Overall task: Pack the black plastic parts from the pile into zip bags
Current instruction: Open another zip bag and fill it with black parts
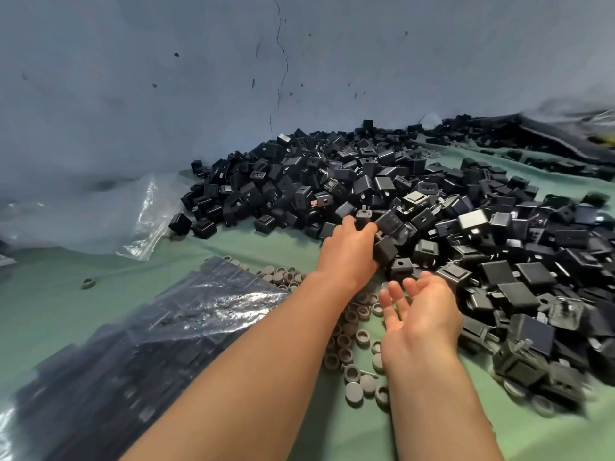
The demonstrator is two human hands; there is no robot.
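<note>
Two bags are lying at left on the green cloth (50, 294): an empty zip bag (146, 224) by the wall (133, 78) and a filled zip bag (139, 344) nearer, with grey caps (352, 341) scattered just beside it. The left hand (349, 251) is reaching into the pile (366, 181), its fingers grasping black plastic parts (386, 251) at the near edge, while the right hand (422, 314) is hovering palm up just beside the pile, fingers released.

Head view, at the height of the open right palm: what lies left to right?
Filled zip bag → left forearm → grey caps → right hand → pile of black parts.
</note>
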